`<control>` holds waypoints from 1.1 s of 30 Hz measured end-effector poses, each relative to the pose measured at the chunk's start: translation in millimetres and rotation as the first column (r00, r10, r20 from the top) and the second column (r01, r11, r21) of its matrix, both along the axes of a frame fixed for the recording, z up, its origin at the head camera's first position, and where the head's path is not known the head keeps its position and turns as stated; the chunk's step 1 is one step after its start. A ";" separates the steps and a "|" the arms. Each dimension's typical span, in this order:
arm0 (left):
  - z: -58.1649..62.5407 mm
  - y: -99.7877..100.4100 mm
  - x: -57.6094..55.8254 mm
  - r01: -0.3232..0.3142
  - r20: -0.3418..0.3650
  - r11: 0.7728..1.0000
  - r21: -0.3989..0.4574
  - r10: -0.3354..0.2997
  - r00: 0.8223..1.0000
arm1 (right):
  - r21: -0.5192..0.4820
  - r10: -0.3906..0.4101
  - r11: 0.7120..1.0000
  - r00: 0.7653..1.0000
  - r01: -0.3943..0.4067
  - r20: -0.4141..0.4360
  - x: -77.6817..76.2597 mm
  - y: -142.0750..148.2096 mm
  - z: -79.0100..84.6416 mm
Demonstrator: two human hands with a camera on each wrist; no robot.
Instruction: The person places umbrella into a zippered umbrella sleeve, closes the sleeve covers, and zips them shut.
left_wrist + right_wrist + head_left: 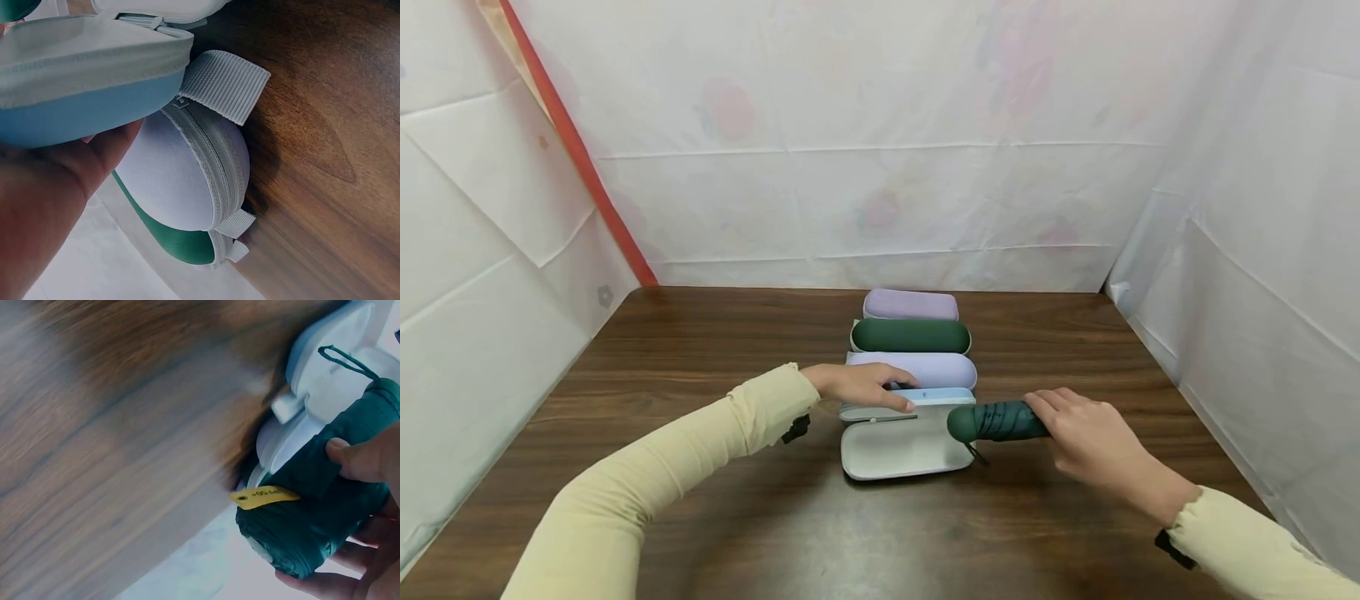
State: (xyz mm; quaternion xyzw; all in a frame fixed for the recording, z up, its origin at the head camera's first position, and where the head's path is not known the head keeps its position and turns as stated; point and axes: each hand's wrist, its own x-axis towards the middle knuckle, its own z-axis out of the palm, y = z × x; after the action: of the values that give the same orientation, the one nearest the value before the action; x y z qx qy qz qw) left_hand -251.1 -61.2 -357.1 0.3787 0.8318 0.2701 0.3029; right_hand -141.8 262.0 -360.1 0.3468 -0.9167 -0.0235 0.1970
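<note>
A light-blue zip case [898, 454] lies unfolded on the table, its pale grey inside showing. My left hand [861, 385] holds its far half, fingers behind and thumb on the near side; the left wrist view shows the hand against the blue shell [81, 119]. To the right, my right hand [1093, 437] grips a folded dark green umbrella [1000, 422] by one end. The umbrella's rounded end overlaps the case's right side in the head view, and a thin cord loop [344, 360] hangs from it. A yellow tag [265, 497] sticks out near its other end.
Behind the light-blue case, a lavender case [925, 367], a green case [910, 336] and a purple case [912, 305] stand in a row on the dark wooden table [737, 333]. Whitish sheets [880, 192] enclose the back and sides.
</note>
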 end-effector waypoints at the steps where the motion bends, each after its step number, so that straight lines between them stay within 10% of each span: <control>1: -0.3 0.3 -0.1 0.000 -0.004 1.000 0.005 0.000 1.000 | 0.012 0.002 1.000 1.000 -0.002 -0.014 -1.2 -3.1 -1.9; 13: -1.1 -1.5 0.8 -0.029 0.030 0.999 0.027 0.028 0.999 | 0.054 0.070 0.997 0.986 -0.062 -0.148 -8.1 -41.2 -18.6; 33: -2.0 -3.0 -0.7 -0.039 0.100 0.997 0.070 0.032 0.994 | 0.104 0.030 0.994 0.995 -0.020 -0.096 -5.5 -79.2 -32.4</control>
State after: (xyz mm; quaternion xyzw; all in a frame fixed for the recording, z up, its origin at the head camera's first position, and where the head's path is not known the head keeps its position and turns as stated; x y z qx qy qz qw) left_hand -251.8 -64.2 -359.1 0.3608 0.8121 0.3237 0.3250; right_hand -147.3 182.8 -392.5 0.3666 -0.8991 -0.0851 0.2236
